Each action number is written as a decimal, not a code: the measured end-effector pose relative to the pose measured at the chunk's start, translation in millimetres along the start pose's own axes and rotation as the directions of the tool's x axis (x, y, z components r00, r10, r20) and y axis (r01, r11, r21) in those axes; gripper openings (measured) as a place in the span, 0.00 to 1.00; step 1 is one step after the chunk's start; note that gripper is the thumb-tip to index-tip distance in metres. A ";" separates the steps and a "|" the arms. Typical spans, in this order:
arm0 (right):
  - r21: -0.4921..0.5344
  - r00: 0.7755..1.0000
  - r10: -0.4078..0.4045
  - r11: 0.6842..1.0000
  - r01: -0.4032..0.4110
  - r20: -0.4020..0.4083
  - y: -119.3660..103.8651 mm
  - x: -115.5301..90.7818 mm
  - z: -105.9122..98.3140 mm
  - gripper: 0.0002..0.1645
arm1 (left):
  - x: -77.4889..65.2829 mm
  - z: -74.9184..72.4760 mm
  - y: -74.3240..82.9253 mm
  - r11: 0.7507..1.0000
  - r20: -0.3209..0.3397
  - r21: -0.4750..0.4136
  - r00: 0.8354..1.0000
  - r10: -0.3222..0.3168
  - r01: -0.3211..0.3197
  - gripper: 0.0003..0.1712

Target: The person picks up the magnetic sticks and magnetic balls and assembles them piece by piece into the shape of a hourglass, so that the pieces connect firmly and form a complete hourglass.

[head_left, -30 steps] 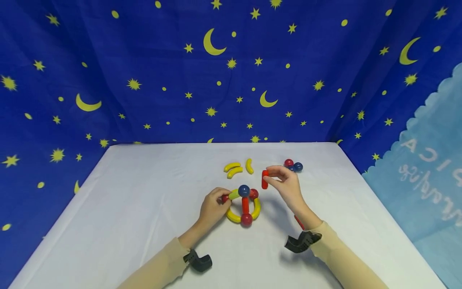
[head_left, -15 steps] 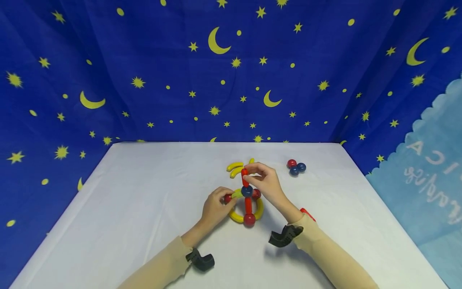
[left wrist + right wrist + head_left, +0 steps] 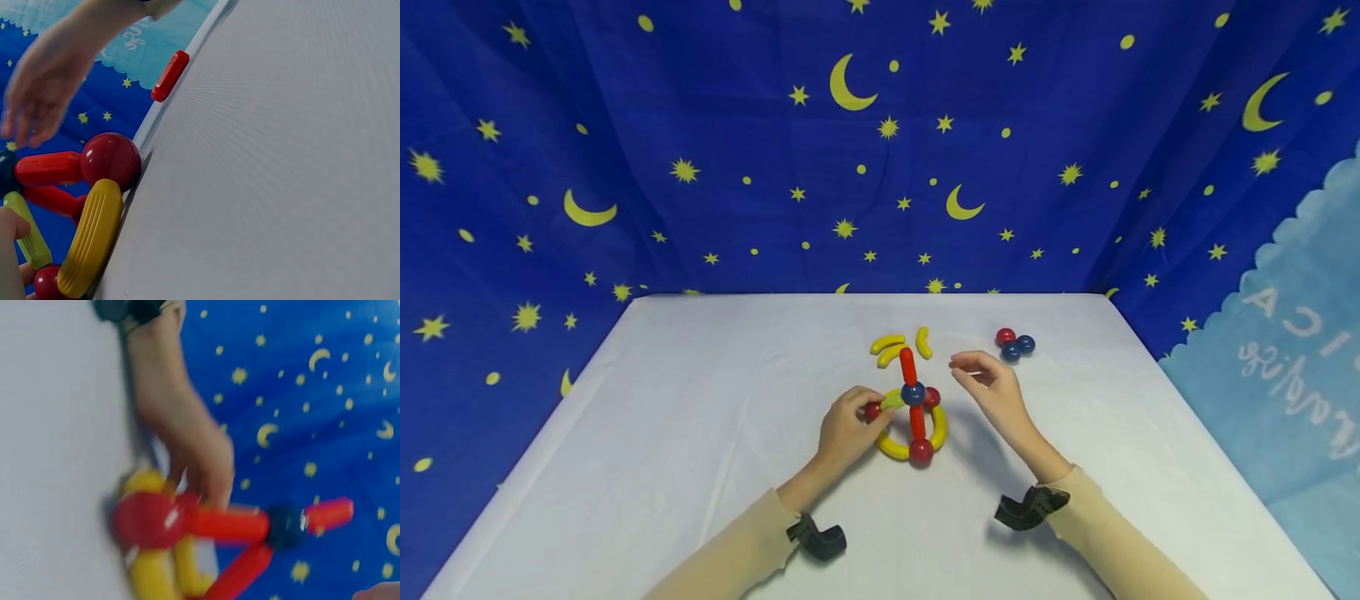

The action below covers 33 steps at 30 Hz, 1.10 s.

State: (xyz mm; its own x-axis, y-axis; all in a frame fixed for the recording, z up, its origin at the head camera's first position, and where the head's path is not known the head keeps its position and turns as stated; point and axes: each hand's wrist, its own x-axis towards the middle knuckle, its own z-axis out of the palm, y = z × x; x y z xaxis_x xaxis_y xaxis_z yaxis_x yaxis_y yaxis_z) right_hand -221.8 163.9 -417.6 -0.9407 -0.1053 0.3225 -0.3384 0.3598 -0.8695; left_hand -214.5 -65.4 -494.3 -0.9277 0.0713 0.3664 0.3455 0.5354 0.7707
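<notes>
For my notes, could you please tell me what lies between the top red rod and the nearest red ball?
A dark blue ball, then another straight red rod, as the head view shows.

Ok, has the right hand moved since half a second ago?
Yes, rightward: in the head view, the right hand has come off the upper red stick and is now nearer the loose red ball.

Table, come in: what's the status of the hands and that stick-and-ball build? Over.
Left hand holding light-green stick. Right hand empty, midair. Red stick stands atop blue ball. Nothing visibly in the way.
</notes>
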 end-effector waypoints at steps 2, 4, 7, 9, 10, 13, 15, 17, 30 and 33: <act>-0.041 0.999 -0.008 0.999 0.005 -0.050 13.0 -8.6 -12.7 0.12 | -0.4 -0.1 0.3 1.000 -0.012 0.006 1.000 0.000 0.000 0.12; -0.087 0.995 -0.017 0.996 0.009 -0.096 28.4 -19.2 -26.0 0.10 | -1.0 -0.1 0.4 1.000 -0.019 0.016 1.000 0.002 -0.001 0.12; -0.185 0.991 -0.016 0.983 -0.009 -0.134 51.1 -37.0 -45.3 0.10 | -1.8 0.0 0.6 1.000 -0.023 0.028 1.000 0.005 -0.004 0.12; -0.242 0.990 0.019 0.969 -0.053 -0.139 62.1 -49.4 -56.4 0.11 | -2.1 -0.1 0.4 0.999 -0.027 0.036 1.000 0.011 -0.010 0.11; -0.265 0.990 0.045 0.961 -0.080 -0.136 66.0 -55.1 -61.1 0.11 | -2.0 -0.1 0.3 0.999 -0.029 0.036 0.999 0.016 -0.015 0.11; -0.312 0.986 0.115 0.938 -0.148 -0.121 72.0 -69.6 -70.5 0.12 | -1.7 -0.3 0.4 0.999 -0.040 0.030 0.999 0.033 -0.032 0.10; -0.337 0.985 0.133 0.927 -0.164 -0.111 72.6 -77.1 -73.3 0.13 | -1.5 -0.2 0.4 0.998 -0.042 0.023 0.998 0.052 -0.051 0.10; -0.366 0.986 0.131 0.916 -0.161 -0.107 71.0 -82.1 -74.2 0.14 | -1.7 0.0 1.0 0.998 -0.041 0.020 0.997 0.068 -0.067 0.10; -0.261 0.987 0.125 0.954 -0.149 -0.105 47.7 -36.5 -50.8 0.17 | -2.9 -1.0 -1.0 0.985 0.029 0.033 0.985 0.171 -0.172 0.15; -0.122 0.989 0.136 0.982 -0.142 -0.057 27.3 -16.1 -34.5 0.19 | -3.2 -1.5 -0.3 0.983 0.034 0.029 0.983 0.183 -0.184 0.16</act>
State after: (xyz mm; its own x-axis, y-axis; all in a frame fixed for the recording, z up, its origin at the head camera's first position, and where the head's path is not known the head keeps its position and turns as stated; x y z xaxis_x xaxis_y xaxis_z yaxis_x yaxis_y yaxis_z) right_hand -215.0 207.4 -433.6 -0.9750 -0.0028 0.2223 -0.1961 0.4818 -0.8541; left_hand -211.5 -67.1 -495.0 -0.8534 0.1967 0.4828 0.5057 0.5373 0.6750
